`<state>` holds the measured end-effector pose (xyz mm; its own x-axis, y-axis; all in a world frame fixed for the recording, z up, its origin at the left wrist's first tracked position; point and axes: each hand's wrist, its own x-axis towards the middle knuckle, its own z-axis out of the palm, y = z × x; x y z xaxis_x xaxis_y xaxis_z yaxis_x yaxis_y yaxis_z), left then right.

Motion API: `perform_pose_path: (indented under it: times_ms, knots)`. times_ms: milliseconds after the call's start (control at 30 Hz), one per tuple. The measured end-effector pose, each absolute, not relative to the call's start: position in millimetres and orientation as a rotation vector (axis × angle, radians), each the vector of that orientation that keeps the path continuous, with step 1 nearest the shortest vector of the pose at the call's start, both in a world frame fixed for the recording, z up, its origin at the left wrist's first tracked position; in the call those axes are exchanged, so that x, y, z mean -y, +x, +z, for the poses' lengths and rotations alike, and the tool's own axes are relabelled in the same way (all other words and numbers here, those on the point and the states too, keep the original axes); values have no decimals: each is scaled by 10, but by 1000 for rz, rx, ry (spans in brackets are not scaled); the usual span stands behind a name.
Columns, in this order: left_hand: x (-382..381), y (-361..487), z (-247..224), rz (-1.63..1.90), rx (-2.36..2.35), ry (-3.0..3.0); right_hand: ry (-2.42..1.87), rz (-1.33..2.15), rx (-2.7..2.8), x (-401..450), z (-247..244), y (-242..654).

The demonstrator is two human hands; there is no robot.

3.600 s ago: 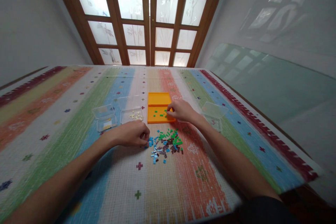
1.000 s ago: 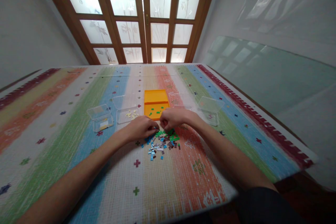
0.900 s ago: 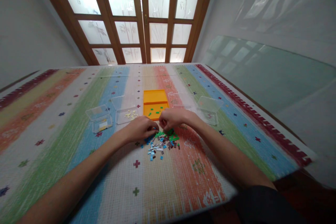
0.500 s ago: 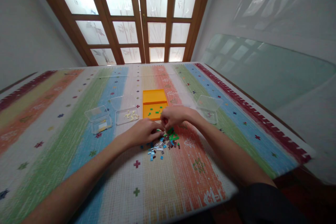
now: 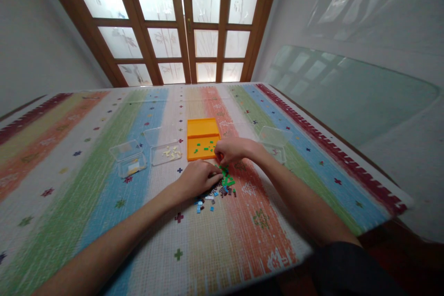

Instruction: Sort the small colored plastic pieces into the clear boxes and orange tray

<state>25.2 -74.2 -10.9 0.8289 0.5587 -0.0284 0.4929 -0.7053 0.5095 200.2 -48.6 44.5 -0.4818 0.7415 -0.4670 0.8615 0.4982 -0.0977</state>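
My left hand (image 5: 200, 178) lies over the left side of a pile of small building bricks (image 5: 227, 181), thumb and fingertips drawn together at its upper edge. My right hand (image 5: 233, 149) is curled closed with its fingers pointing down, between the pile and the near right corner of an open orange box (image 5: 190, 148). What either hand pinches, if anything, is too small or hidden. Green bricks gather at the top of the pile; blue, grey, white and dark brown ones spread nearer me. Several green bricks (image 5: 207, 149) sit inside the orange box.
Left of the orange box stands an open clear box (image 5: 151, 159) with cream pieces, and beyond it a smaller clear box (image 5: 122, 171) with a few pieces. Another clear box (image 5: 282, 151) is partly behind my right forearm. A striped cloth (image 5: 104, 203) covers the table.
My left hand has shifted slightly right and down across the pile, covering more of the grey and blue bricks. The right hand has moved slightly right, still closed. The whole view has shifted a little.
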Motion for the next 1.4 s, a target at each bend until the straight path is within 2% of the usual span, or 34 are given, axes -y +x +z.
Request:
perform_pose_path:
  times_ms: [333, 533, 767, 1167, 1400]
  knots:
    - [710, 210, -179, 227, -721, 2438, 1304, -526, -2487, 512, 408, 1914]
    - [678, 89, 30, 168, -517, 2452, 1211, -704, -2528, 500, 375, 1908]
    - [414, -149, 255, 297, -645, 2458, 1189, -690, -2346, 544, 474, 1944]
    - [203, -203, 3, 691, -907, 2491, 1263, -547, -2235, 573, 437, 1834]
    - [153, -206, -102, 681, -950, 2590, 1279, -503, -2234, 595, 488, 1819]
